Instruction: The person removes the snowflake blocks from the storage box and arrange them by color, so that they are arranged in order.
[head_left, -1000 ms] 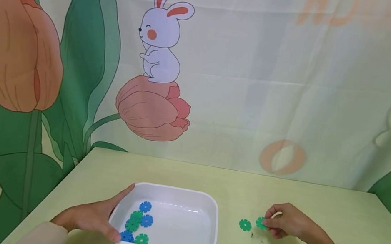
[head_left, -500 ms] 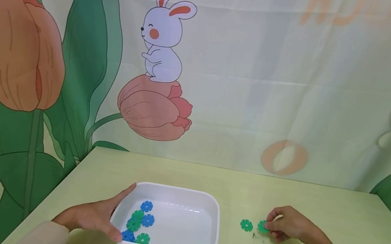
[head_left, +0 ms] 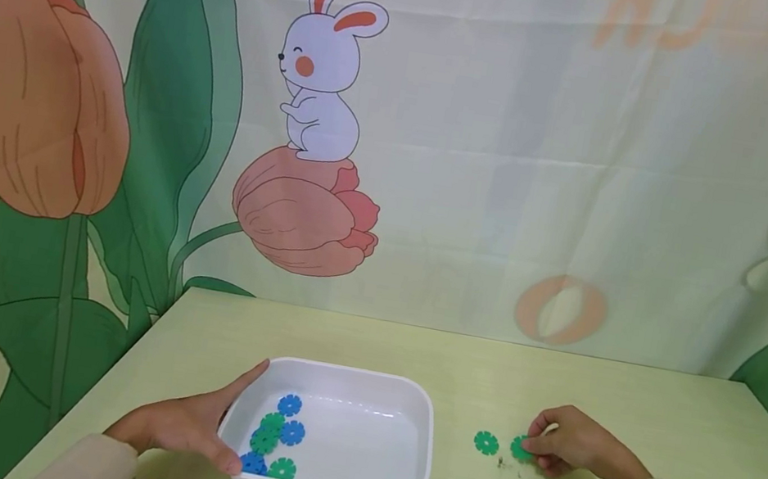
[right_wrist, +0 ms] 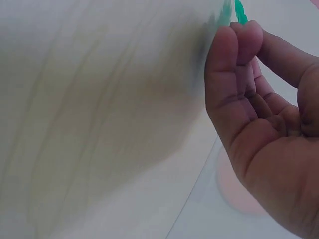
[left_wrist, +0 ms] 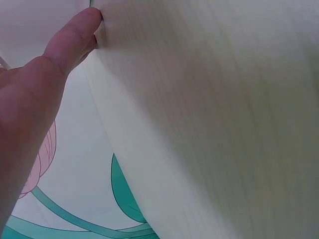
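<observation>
My left hand [head_left: 189, 419] holds the left end of a white plastic tray [head_left: 428, 445], its thumb at the near corner and a finger at the far corner. In the left wrist view the hand [left_wrist: 37, 87] shows at the left edge; the tray is mostly out of that view. My right hand [head_left: 576, 446] pinches a green notched plastic disc [head_left: 520, 448] at the tabletop, right of the tray. The right wrist view has the hand's [right_wrist: 259, 109] thumb and fingertip together at the disc's green edge [right_wrist: 241, 11]. Another green disc [head_left: 486, 443] lies flat just left of it.
Blue discs [head_left: 290, 405] and green discs [head_left: 282, 468] lie in the tray's left part, some overlapping. Small dark specks [head_left: 501, 462] mark the pale yellow table [head_left: 634, 409]. A printed cloth [head_left: 470, 161] with a rabbit and tulips hangs behind the table.
The head view has shifted slightly, moving the whole scene a little to the right. Both hands keep their hold, the right on the green disc and the left on the tray.
</observation>
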A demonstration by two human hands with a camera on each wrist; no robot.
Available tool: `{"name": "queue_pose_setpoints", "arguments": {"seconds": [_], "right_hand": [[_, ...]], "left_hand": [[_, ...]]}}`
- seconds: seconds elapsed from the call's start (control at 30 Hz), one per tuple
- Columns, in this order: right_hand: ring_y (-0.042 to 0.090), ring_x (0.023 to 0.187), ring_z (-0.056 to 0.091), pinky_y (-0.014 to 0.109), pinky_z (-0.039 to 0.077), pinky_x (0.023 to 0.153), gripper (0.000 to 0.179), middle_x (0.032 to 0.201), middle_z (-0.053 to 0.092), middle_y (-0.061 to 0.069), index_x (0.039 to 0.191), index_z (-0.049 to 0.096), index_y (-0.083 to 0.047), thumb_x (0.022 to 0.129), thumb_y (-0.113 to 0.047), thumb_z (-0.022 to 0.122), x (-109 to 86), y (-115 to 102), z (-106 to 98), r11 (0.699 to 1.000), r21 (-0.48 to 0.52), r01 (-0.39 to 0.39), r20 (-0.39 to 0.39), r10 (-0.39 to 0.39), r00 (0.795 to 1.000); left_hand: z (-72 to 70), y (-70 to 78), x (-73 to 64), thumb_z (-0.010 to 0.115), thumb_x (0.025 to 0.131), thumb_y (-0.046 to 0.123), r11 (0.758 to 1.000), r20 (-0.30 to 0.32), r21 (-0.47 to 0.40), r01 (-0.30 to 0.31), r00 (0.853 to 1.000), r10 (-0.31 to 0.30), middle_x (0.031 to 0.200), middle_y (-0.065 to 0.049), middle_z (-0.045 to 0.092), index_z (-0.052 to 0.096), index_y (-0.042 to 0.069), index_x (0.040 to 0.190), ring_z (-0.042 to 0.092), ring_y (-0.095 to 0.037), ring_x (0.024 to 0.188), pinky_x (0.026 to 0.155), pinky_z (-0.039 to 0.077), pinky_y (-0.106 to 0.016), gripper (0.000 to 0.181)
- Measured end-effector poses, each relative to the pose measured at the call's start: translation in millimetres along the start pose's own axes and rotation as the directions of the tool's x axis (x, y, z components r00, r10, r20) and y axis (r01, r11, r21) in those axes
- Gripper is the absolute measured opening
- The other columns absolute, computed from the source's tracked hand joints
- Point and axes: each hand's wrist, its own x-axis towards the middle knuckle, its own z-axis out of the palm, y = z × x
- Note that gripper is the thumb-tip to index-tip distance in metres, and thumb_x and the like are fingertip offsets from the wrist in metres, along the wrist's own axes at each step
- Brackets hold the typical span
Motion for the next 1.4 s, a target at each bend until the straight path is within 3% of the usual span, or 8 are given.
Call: {"name": "queue_pose_setpoints", "arguments": {"seconds": [0.53,1.07,1.23,1.4], "right_hand": [[0.014,0.058,0.053,0.030,0.055,0.056,0.011,0.067,0.057,0.005,0.091,0.058,-0.001,0.094,-0.005,0.068,1.1,2.5,2.5,0.995,-0.094,-0.043,-0.042,0.039,0.998],[0.015,0.059,0.054,0.029,0.056,0.056,0.012,0.070,0.058,0.007,0.090,0.059,-0.002,0.094,-0.007,0.069,1.9,0.8,4.6,0.984,-0.133,-0.116,-0.073,0.107,0.992],[0.015,0.057,0.056,0.030,0.056,0.056,0.012,0.070,0.060,0.007,0.090,0.059,-0.001,0.094,-0.008,0.069,-1.3,-5.3,1.0,0.987,-0.125,-0.102,-0.065,0.095,0.993],[0.015,0.057,0.055,0.032,0.056,0.058,0.014,0.070,0.059,0.007,0.091,0.059,0.001,0.095,-0.009,0.067,-4.8,-20.5,-5.2,0.992,-0.122,-0.035,-0.049,0.029,0.998]], "left_hand": [[0.5,-0.4,0.1,0.085,0.079,0.035,1.000,0.004,-0.004,-0.012,1.000,0.012,0.157,-0.017,0.018,-0.016,0.021,0.159,0.041,-0.032,0.123,0.102,0.045,-0.053,0.130],[0.7,1.5,-0.6,0.085,0.079,0.034,1.000,-0.005,0.006,0.012,1.000,-0.012,0.156,-0.016,0.020,-0.016,0.022,0.159,0.042,-0.031,0.122,0.101,0.045,-0.053,0.130],[0.4,1.1,-0.4,0.085,0.079,0.034,1.000,0.001,0.002,0.003,1.000,-0.003,0.157,-0.017,0.019,-0.016,0.021,0.159,0.042,-0.032,0.122,0.102,0.045,-0.053,0.129],[0.2,0.3,-0.2,0.085,0.079,0.034,1.000,0.000,0.004,0.001,1.000,-0.001,0.157,-0.017,0.018,-0.016,0.021,0.159,0.042,-0.032,0.122,0.101,0.045,-0.053,0.130]]}}
